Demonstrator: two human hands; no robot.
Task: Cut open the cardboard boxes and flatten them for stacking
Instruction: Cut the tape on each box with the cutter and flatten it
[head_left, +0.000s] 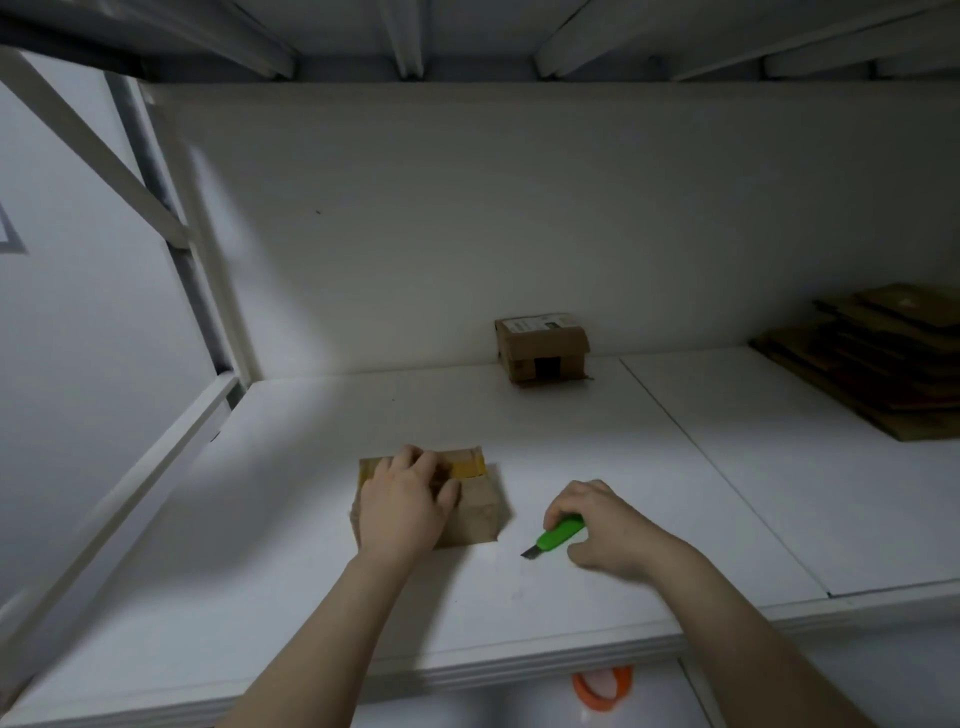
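Cutting not yet begun; left grip (405, 501) pins the small box (483, 514) near the shelf (291, 597) front edge, fingers curled over its taped top; right grip (605, 525) clasps the green knife (560, 535), blade out, just beside the box; next move, as judged: slit the tape.

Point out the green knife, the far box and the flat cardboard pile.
green knife (563, 532): head view, green handle.
far box (524, 351): head view, front side.
flat cardboard pile (878, 374): head view, stacked sheets.

The left hand (402, 506) covers most of the box (483, 512), the right hand (608, 530) half the knife (558, 535), and the stack (883, 364) runs off the right edge.
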